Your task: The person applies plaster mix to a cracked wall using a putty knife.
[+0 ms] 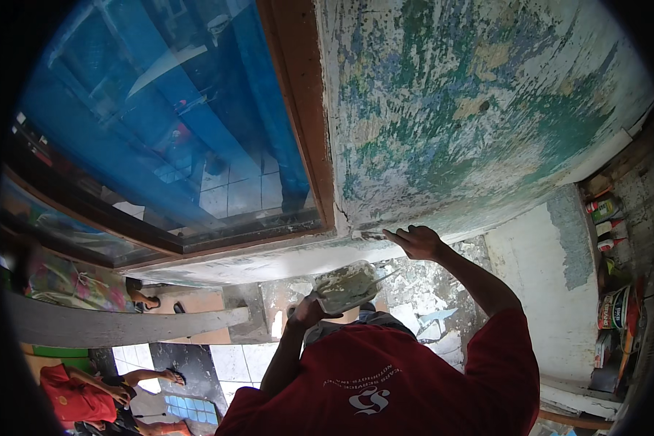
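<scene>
Hands gripping: a tray [347, 288] just beyond the left hand [310, 311], small tool [371, 235] left of the right hand [418, 243]

Head view: left fisheye of worn pair, looking steeply down from head height; red shirt [443, 370] very near, peeling wall [479, 109] farther off right, window [167, 131] farther left.

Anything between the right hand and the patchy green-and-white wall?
Nothing visible blocks the right hand; only what seems a thin flat tool at its fingertips lies between it and the patchy green-and-white wall.
</scene>
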`<move>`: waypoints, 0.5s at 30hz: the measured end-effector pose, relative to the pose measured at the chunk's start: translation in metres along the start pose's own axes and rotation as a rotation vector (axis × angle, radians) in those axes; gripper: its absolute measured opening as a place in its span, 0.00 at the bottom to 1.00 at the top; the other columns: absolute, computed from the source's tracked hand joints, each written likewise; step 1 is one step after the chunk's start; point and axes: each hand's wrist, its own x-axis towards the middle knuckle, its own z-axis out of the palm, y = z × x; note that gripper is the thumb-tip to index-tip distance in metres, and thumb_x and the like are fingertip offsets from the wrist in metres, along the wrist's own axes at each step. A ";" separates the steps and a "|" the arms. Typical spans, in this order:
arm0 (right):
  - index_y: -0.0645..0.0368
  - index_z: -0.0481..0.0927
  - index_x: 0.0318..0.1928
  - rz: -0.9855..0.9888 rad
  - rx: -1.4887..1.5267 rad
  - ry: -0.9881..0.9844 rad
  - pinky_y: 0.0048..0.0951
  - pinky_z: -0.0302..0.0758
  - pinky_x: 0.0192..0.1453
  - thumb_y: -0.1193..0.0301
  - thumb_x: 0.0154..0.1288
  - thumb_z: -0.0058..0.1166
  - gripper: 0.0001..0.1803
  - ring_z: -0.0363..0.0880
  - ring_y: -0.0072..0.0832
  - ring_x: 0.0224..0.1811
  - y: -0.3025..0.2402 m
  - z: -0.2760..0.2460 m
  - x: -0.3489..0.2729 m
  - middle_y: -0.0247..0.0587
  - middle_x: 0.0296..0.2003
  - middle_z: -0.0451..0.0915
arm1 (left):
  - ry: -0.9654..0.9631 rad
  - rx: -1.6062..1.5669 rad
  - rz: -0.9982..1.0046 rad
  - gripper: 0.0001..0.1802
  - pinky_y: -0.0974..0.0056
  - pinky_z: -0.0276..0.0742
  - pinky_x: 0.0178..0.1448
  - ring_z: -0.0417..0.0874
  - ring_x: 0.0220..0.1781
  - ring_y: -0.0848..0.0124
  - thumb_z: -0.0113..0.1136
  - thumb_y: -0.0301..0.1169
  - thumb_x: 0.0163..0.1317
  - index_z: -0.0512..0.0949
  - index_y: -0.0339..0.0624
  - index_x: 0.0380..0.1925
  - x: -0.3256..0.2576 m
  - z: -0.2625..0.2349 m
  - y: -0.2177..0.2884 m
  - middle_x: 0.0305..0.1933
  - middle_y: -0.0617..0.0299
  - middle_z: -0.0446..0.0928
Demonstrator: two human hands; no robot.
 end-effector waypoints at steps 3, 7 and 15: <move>0.50 0.66 0.65 0.073 -0.079 0.113 0.28 0.71 0.20 0.73 0.48 0.53 0.38 0.69 0.26 0.21 -0.001 -0.008 0.002 0.32 0.29 0.69 | 0.121 0.074 -0.151 0.39 0.37 0.67 0.61 0.67 0.64 0.52 0.52 0.43 0.57 0.54 0.43 0.67 0.007 0.042 0.023 0.67 0.50 0.62; 0.51 0.70 0.62 0.009 -0.125 0.105 0.27 0.68 0.20 0.74 0.51 0.53 0.33 0.66 0.26 0.20 0.004 -0.007 0.009 0.33 0.27 0.67 | 0.116 0.057 -0.151 0.38 0.37 0.68 0.61 0.67 0.65 0.52 0.51 0.43 0.57 0.54 0.43 0.67 0.004 0.025 0.015 0.67 0.50 0.61; 0.50 0.71 0.62 0.051 -0.143 0.166 0.28 0.69 0.21 0.74 0.52 0.52 0.33 0.65 0.26 0.20 0.003 -0.009 0.012 0.32 0.28 0.68 | 0.106 -0.036 -0.146 0.34 0.39 0.70 0.60 0.64 0.67 0.52 0.48 0.38 0.61 0.53 0.46 0.68 0.007 0.032 0.019 0.68 0.52 0.60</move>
